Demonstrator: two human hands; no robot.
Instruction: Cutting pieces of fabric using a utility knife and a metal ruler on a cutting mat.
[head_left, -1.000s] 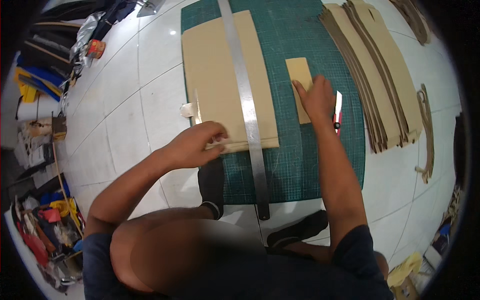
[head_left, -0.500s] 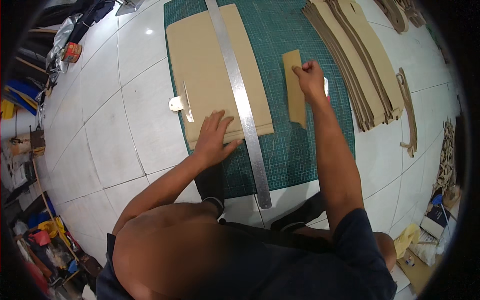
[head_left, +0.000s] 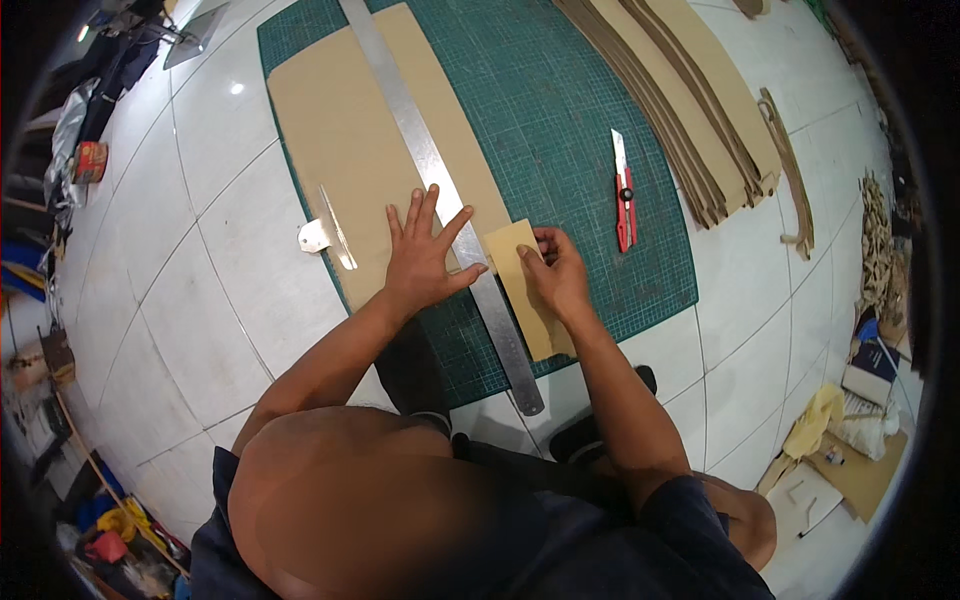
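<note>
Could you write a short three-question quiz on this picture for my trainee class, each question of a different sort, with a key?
1. Multiple choice: the left hand lies over the tan material and the metal ruler. Its fingers are:
A) clenched in a fist
B) spread apart
C) interlocked with the other hand's

2. True or false: the red utility knife lies on the green mat.

3. Short answer: what does the right hand hold?

Key:
1. B
2. True
3. A tan strip
</note>
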